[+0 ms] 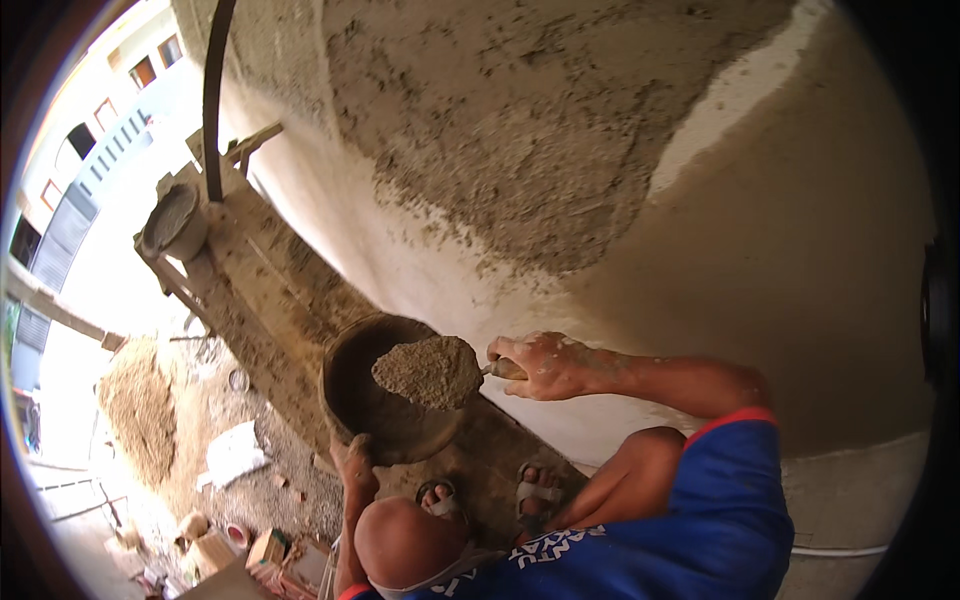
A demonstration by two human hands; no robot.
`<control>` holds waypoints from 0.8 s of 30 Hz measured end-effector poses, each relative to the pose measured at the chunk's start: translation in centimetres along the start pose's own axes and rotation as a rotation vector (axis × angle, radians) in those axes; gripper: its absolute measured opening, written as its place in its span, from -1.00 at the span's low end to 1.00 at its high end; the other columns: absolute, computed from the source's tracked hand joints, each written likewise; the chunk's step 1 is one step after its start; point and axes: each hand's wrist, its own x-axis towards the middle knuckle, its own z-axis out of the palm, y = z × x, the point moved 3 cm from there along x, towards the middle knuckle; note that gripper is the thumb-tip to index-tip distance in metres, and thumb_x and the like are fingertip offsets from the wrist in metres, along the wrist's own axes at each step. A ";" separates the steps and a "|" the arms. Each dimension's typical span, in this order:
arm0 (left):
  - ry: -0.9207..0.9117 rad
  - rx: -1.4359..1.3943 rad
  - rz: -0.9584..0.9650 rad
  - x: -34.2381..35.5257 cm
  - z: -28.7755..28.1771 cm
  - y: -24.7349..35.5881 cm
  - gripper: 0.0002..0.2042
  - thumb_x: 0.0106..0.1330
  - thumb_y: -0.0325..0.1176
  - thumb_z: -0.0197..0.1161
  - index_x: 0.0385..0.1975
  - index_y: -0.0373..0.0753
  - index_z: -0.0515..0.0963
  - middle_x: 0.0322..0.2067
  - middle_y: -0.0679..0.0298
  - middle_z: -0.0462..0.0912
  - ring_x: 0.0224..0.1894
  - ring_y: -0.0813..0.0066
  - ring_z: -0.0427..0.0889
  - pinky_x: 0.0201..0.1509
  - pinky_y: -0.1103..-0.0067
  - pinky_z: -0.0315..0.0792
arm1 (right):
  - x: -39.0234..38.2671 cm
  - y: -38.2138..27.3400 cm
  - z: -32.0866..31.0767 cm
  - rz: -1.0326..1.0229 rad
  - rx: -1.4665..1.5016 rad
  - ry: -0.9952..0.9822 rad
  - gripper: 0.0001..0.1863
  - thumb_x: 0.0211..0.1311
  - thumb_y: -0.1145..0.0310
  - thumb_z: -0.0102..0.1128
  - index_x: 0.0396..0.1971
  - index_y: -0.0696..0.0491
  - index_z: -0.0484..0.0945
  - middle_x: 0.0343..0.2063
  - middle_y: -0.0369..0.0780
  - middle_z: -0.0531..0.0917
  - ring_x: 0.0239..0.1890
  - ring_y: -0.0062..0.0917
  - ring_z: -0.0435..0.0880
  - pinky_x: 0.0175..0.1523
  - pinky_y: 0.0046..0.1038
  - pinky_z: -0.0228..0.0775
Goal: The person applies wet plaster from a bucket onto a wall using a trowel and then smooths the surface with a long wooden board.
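My right hand (550, 366) is closed round the handle of a trowel (511, 369). A heaped load of wet grey mortar (428, 372) covers its blade, held over a round dark basin (337, 415). The basin stands on a plank platform between my feet and the wall. At the basin's near left edge, my left hand (355, 464) grips the rim, with some fingers hidden. Rough mortar (520, 170) coats the wall (470, 290) ahead, above a smoother pale part.
A bucket of grey mix (172, 222) stands at the far left end of the planks (265, 265), near an upright dark pole (214, 100). Below the platform's left edge lie a sand pile (140, 410), a white sack (236, 452) and rubble. My sandalled feet (538, 492) rest on the planks.
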 end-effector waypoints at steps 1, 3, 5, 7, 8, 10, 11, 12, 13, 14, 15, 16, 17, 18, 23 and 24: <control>0.058 0.036 0.002 -0.2 -1.3 -0.5 -0.59 0.18 -0.42 0.14 0.04 -0.43 0.36 -0.07 0.05 0.53 -0.06 0.22 0.51 0.00 0.51 0.39 | -1.0 -0.8 -1.8 -0.006 -0.001 0.018 -0.58 -0.02 0.27 0.26 -0.13 0.05 0.43 -0.40 -0.06 0.62 -0.28 -0.10 0.60 -0.17 -0.19 0.40; 0.003 -0.036 0.019 0.4 -1.8 -2.5 -0.58 0.19 -0.37 0.14 0.05 -0.40 0.38 -0.03 0.05 0.52 -0.01 0.22 0.51 0.02 0.52 0.38 | -4.4 -1.7 -6.4 -0.059 -0.011 0.102 -0.59 -0.01 0.30 0.24 -0.14 0.09 0.39 -0.39 0.01 0.61 -0.26 -0.13 0.61 -0.12 -0.20 0.41; -0.065 0.741 0.366 0.5 -1.5 -5.3 -0.59 0.25 -0.28 0.12 0.05 -0.36 0.40 0.00 0.03 0.50 0.04 0.28 0.48 0.07 0.55 0.35 | -8.6 -3.8 -11.5 0.023 -0.069 0.039 -0.59 -0.03 0.30 0.27 -0.15 0.10 0.43 -0.32 0.00 0.59 -0.21 -0.14 0.59 -0.10 -0.23 0.40; -0.154 0.719 0.195 1.6 -1.2 -7.4 -0.64 0.34 -0.26 0.00 0.04 -0.33 0.43 -0.05 0.10 0.53 0.02 0.31 0.48 0.11 0.52 0.33 | -11.8 -5.2 -15.1 0.019 -0.085 0.072 -0.56 -0.01 0.26 0.29 -0.10 0.08 0.48 -0.35 -0.02 0.58 -0.20 -0.17 0.59 -0.12 -0.27 0.41; -0.165 0.736 0.026 2.0 -3.7 -7.0 -0.65 0.42 -0.24 -0.12 0.02 -0.30 0.45 -0.09 0.17 0.55 0.00 0.34 0.48 0.14 0.49 0.31 | -12.1 -5.2 -15.8 -0.030 -0.071 0.084 -0.56 -0.01 0.26 0.29 -0.10 0.08 0.48 -0.35 -0.02 0.58 -0.20 -0.17 0.59 -0.12 -0.27 0.41; -0.091 0.604 -0.050 2.5 -6.4 -6.4 -0.66 0.43 -0.23 -0.13 0.00 -0.29 0.47 -0.10 0.16 0.55 0.00 0.35 0.48 0.13 0.50 0.33 | -12.9 -4.8 -17.1 -0.050 0.054 0.080 -0.53 0.00 0.26 0.31 -0.04 0.05 0.49 -0.18 -0.09 0.53 -0.24 -0.22 0.61 -0.16 -0.28 0.46; -0.069 0.446 -0.136 2.7 -6.8 -6.8 -0.66 0.43 -0.23 -0.14 -0.03 -0.29 0.49 -0.11 0.15 0.56 -0.01 0.35 0.48 0.11 0.51 0.34 | -13.1 -4.3 -17.5 -0.055 0.050 0.081 -0.53 0.00 0.26 0.31 -0.04 0.05 0.49 -0.18 -0.09 0.53 -0.24 -0.22 0.61 -0.16 -0.28 0.46; -0.056 0.446 -0.131 3.0 -7.6 -6.6 -0.66 0.43 -0.23 -0.14 -0.03 -0.29 0.49 -0.11 0.15 0.56 -0.01 0.35 0.48 0.11 0.51 0.34 | -12.6 -2.6 -17.9 0.130 0.161 0.123 -0.53 0.05 0.26 0.28 -0.01 0.05 0.48 -0.10 -0.08 0.48 -0.20 -0.23 0.61 -0.14 -0.28 0.48; -0.104 0.416 -0.060 2.5 -8.4 -6.6 -0.66 0.31 -0.28 0.02 0.02 -0.31 0.45 -0.09 0.15 0.54 -0.04 0.31 0.49 0.07 0.50 0.36 | -12.0 0.1 -17.9 0.318 0.283 0.145 -0.53 0.10 0.25 0.26 0.03 0.05 0.46 -0.01 -0.08 0.44 -0.17 -0.25 0.60 -0.11 -0.28 0.49; -0.220 0.342 -0.052 2.4 -4.2 -8.9 -0.62 0.25 -0.31 0.10 0.04 -0.32 0.43 -0.08 0.15 0.54 -0.05 0.29 0.49 0.05 0.50 0.37 | -14.8 4.0 -20.2 0.505 -0.042 0.387 -0.54 0.19 0.22 0.18 0.07 0.09 0.42 0.07 -0.09 0.34 -0.12 -0.34 0.57 -0.07 -0.31 0.50; -0.276 0.313 -0.032 1.8 -2.5 -9.2 -0.57 0.19 -0.33 0.18 0.07 -0.32 0.40 -0.08 0.15 0.53 -0.07 0.27 0.50 0.04 0.50 0.38 | -17.5 9.4 -23.3 0.455 -0.341 0.554 -0.48 0.23 0.16 0.15 0.11 0.14 0.37 0.08 -0.05 0.33 -0.08 -0.42 0.54 -0.07 -0.40 0.51; -0.188 0.112 -0.149 1.7 -1.1 -7.7 -0.55 0.15 -0.35 0.21 0.07 -0.31 0.40 -0.09 0.15 0.53 -0.09 0.29 0.51 0.01 0.49 0.40 | -19.6 8.8 -26.8 0.530 -0.322 0.812 -0.47 0.25 0.13 0.13 0.13 0.12 0.36 0.14 -0.04 0.28 -0.05 -0.48 0.51 -0.07 -0.45 0.49; -0.122 -0.054 -0.194 1.9 -1.4 -7.5 -0.54 0.13 -0.35 0.23 0.07 -0.30 0.41 -0.10 0.14 0.53 -0.11 0.31 0.52 -0.01 0.49 0.42 | -20.7 4.7 -29.8 0.511 -0.303 0.943 -0.46 0.24 0.13 0.13 0.16 0.09 0.34 0.12 -0.05 0.32 -0.01 -0.39 0.48 -0.03 -0.40 0.47; -0.048 -0.226 -0.238 2.2 -1.7 -7.7 -0.53 0.12 -0.34 0.26 0.07 -0.28 0.41 -0.11 0.14 0.54 -0.14 0.33 0.54 -0.03 0.49 0.44 | -21.2 1.9 -30.5 0.518 -0.274 1.049 -0.44 0.24 0.12 0.12 0.18 0.05 0.33 0.11 -0.05 0.35 0.03 -0.29 0.45 0.00 -0.35 0.45; 0.076 -0.270 -0.363 2.6 -0.6 -3.8 -0.53 0.12 -0.36 0.25 0.05 -0.35 0.39 -0.12 0.15 0.55 -0.20 0.33 0.57 -0.13 0.49 0.49 | -14.9 1.6 -22.1 0.369 -0.443 0.475 -0.46 0.14 0.15 0.20 0.12 0.02 0.40 0.13 -0.04 0.38 0.10 -0.21 0.43 0.16 -0.24 0.33; 0.028 -0.117 -0.082 2.2 -3.0 -3.4 -0.56 0.12 -0.37 0.24 0.03 -0.35 0.41 -0.12 0.13 0.55 -0.20 0.32 0.57 -0.14 0.48 0.50 | -10.7 2.1 -18.0 0.371 -0.260 0.336 -0.47 0.09 0.16 0.22 0.07 0.03 0.43 0.07 0.00 0.43 0.13 -0.21 0.41 0.22 -0.23 0.23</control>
